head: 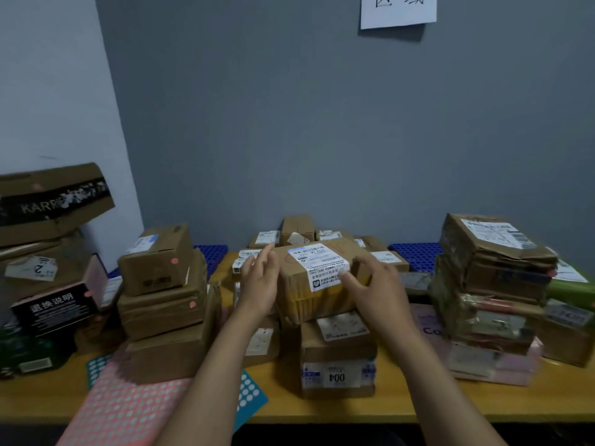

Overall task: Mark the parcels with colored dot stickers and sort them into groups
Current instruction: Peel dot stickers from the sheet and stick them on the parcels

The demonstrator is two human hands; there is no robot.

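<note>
Parcel (pixel 318 278) w/ a white label lies on top of the box marked 004 (pixel 338 358), centre of the tabletop (pixel 418 403). The left hand (pixel 260 281) is at its left edge, fingers straight & relaxed; the right hand (pixel 376 284) is spread, index fingertip on the label. The left stack (pixel 164 294) & right stack (pixel 489 284) stand near; bare room shows only along the front edge.

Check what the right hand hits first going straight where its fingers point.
The middle stack's top parcel: the right hand has its index tip at the white label, though depth leaves contact unclear.
</note>
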